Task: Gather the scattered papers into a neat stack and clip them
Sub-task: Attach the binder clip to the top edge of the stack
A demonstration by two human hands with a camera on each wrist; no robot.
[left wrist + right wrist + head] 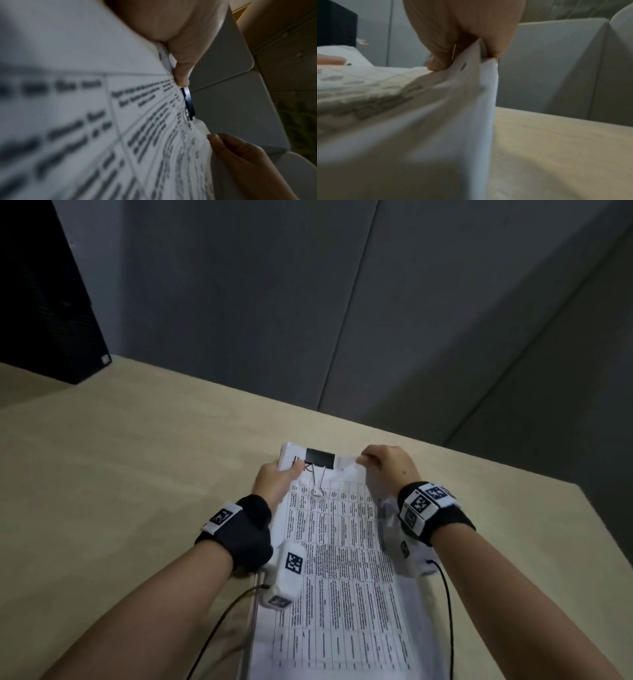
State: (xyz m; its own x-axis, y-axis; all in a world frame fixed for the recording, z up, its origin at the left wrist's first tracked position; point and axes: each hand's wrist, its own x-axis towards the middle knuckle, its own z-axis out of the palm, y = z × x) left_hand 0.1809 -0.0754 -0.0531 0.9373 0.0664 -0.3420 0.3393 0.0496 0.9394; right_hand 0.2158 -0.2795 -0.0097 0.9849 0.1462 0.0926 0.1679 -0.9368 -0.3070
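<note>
A stack of printed papers (342, 559) lies lengthwise on the wooden table (137, 474). A black binder clip (320, 458) bites its far edge, and the clip's wire handle (318, 486) lies flat on the top sheet. My left hand (277, 477) grips the far left corner, thumb on top beside the clip. My right hand (383, 462) pinches the far right corner and lifts it off the table. In the left wrist view the clip (188, 104) shows edge-on past my thumb (181, 75). The right wrist view shows the pinched paper corner (481, 67) raised.
A black box (44, 302) stands at the table's back left. Grey wall panels (376, 302) rise behind the table. The table's right edge (609, 529) runs near my right forearm. Black cables (445, 611) trail from both wrist bands.
</note>
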